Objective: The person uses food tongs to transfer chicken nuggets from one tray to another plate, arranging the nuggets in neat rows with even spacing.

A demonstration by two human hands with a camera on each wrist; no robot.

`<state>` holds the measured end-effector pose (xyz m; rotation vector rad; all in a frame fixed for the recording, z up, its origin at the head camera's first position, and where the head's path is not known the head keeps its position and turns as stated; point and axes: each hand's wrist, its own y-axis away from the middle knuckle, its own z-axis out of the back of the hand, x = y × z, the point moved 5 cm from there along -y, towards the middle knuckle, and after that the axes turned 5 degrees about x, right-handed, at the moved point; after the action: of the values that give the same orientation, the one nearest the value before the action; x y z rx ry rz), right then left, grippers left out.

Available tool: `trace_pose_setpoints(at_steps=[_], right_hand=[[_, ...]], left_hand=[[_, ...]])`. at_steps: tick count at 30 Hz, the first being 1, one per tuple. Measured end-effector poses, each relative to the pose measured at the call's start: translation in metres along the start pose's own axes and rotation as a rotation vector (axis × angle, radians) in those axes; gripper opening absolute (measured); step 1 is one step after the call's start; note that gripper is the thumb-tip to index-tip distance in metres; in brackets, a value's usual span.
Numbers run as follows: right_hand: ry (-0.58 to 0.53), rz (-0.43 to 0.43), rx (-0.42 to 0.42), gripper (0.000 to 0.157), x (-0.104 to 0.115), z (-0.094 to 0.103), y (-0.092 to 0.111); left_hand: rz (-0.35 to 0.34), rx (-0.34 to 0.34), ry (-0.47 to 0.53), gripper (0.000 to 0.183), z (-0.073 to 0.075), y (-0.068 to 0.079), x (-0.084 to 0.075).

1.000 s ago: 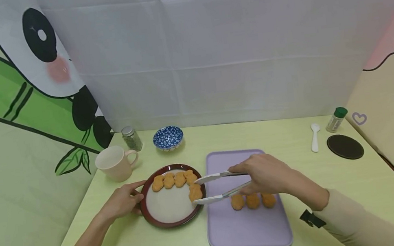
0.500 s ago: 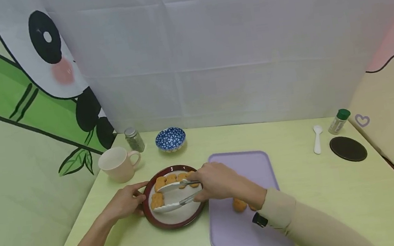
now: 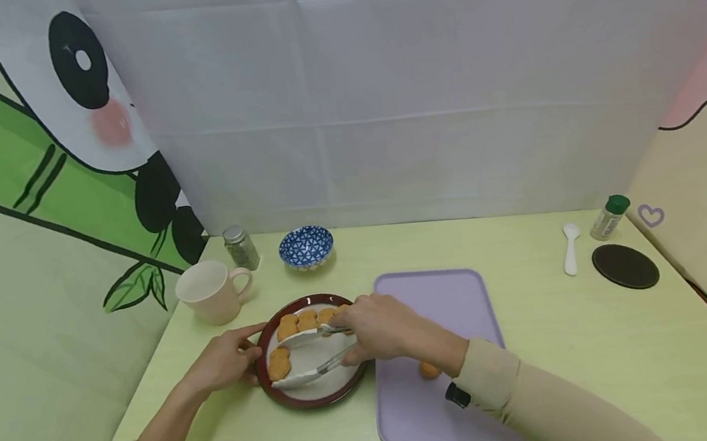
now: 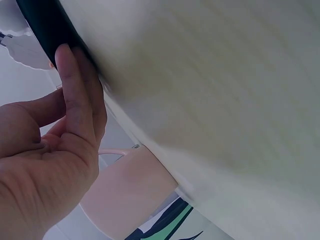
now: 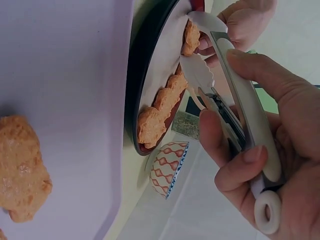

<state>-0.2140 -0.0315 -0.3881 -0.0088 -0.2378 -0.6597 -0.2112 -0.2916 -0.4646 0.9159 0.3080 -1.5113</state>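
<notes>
My right hand (image 3: 383, 327) holds white-tipped tongs (image 5: 245, 105), their jaws spread over the plate. A golden-brown nugget (image 3: 279, 364) lies between the tong tips on the plate's left side, apart from the lower tip. Behind it runs a row of several similar nuggets (image 5: 160, 110) along the plate's far side, partly covered by the tongs and hand in the head view. They lie on a brown-rimmed plate (image 3: 313, 404) with a pale middle. My left hand (image 3: 224, 361) touches the plate's left rim with extended fingers (image 4: 75, 95).
A lilac tray (image 3: 451, 422) right of the plate bears nuggets (image 5: 22, 167), partly hidden by my right arm. Behind the plate stand a pink mug (image 3: 207, 297), a herb jar (image 3: 241, 249) and a blue-patterned bowl (image 3: 306, 248). Far right are a spoon (image 3: 570, 249), a green-capped shaker (image 3: 608, 219) and a black disc (image 3: 625, 266).
My right hand has moved left from the plate's right edge, carrying a nugget in the tongs to its left side. The tongs have since spread slightly wider. My left hand stays at the rim.
</notes>
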Motion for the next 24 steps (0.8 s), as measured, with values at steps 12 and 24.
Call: trace_pose_setpoints(at_steps=[12,24], right_hand=[[-0.052,-0.021,-0.005,0.063,-0.018,0.013,0.027],[-0.047,-0.010,-0.071,0.064,-0.079,0.038,0.127]], left_hand=[[0.015,-0.003,0.020,0.049,-0.001,0.000,0.000],[0.026,0.000,0.033,0.048,-0.001,0.001,-0.002]])
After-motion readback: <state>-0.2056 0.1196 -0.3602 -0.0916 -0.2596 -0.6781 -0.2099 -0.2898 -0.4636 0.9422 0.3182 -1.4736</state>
